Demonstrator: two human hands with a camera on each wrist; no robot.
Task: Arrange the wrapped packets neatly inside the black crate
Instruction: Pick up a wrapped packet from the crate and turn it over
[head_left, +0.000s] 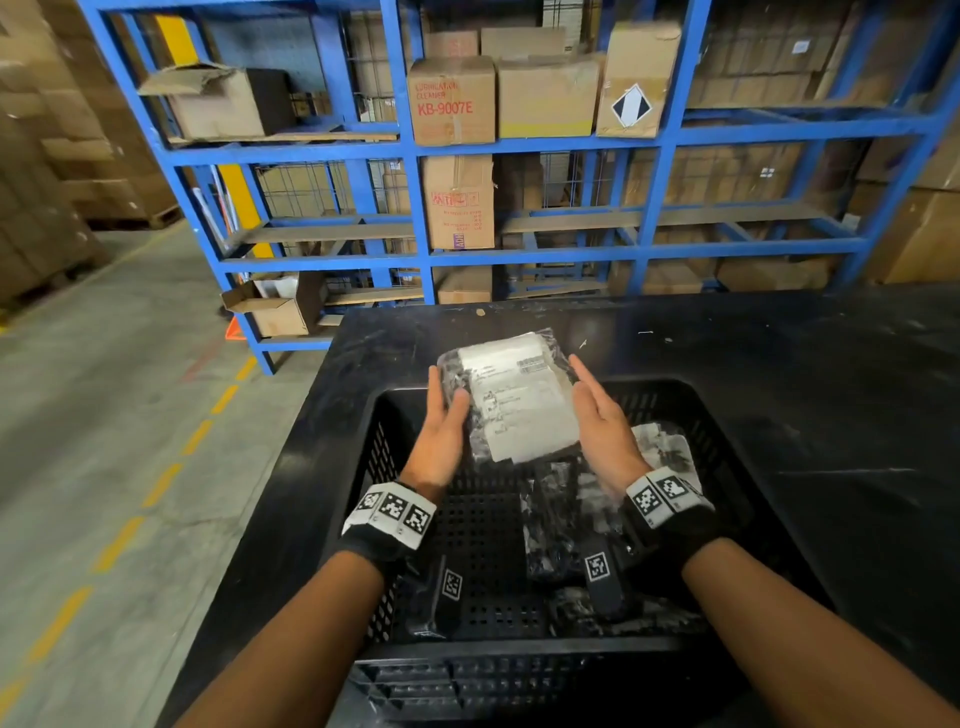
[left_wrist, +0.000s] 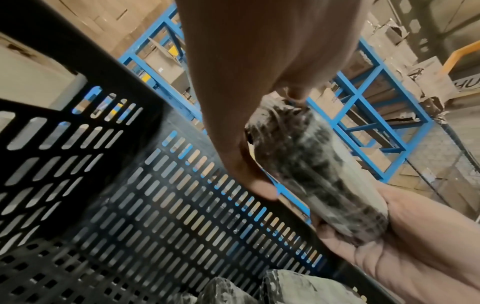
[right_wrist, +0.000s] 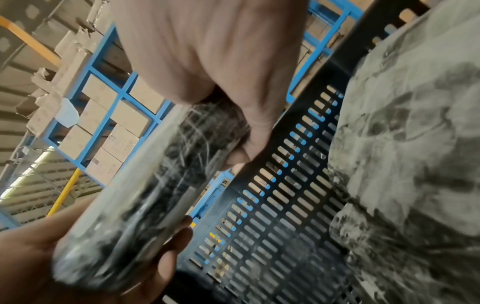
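Centrally, held above the crate (head_left: 717, 415): packet (head_left: 519, 400), label up, clasped between left hand (head_left: 441, 415) and right hand (head_left: 602, 421), fingers pointing away, thumbs over its edges.

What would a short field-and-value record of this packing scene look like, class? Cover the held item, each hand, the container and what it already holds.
held item: wrapped packet with a white label, above the crate's far side
left hand: holds the packet's left edge
right hand: holds the packet's right edge
container: black crate, slotted walls, on a dark table
already inside: packets in the crate, on its right side
crate's left floor: bare
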